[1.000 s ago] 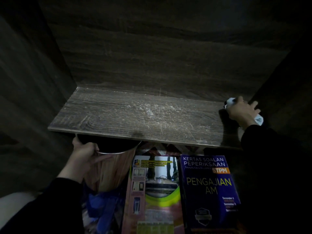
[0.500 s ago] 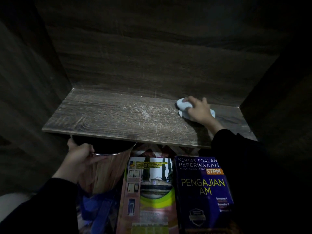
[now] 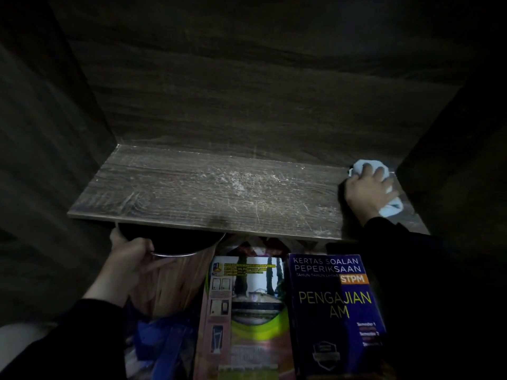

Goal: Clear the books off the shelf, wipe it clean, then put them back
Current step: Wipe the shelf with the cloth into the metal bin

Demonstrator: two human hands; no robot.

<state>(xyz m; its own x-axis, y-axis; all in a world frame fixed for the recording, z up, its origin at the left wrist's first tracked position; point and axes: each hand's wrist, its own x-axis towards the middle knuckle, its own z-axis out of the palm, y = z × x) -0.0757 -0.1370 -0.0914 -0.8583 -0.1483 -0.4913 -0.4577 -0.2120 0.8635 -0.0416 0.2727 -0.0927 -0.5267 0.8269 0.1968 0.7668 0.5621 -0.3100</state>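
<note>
Pressing a pale cloth (image 3: 393,210) into the three-o'clock corner of the shelf (image 3: 192,196), the right grip (image 3: 369,191) was curled round the wad. The left grip (image 3: 129,256) clamped the rim of a bin (image 3: 175,244) under the shelf's seven-o'clock edge. A blue book (image 3: 334,305) and a green book (image 3: 247,311) lay below at six o'clock, off the shelf. Pale dust (image 3: 238,182) sat mid-shelf; a careless sweep could have missed the bin and showered both covers.

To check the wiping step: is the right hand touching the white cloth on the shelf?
Touching. The head view shows the right hand pressed on top of the white cloth, which pokes out beyond its fingers and beside its wrist.
</note>
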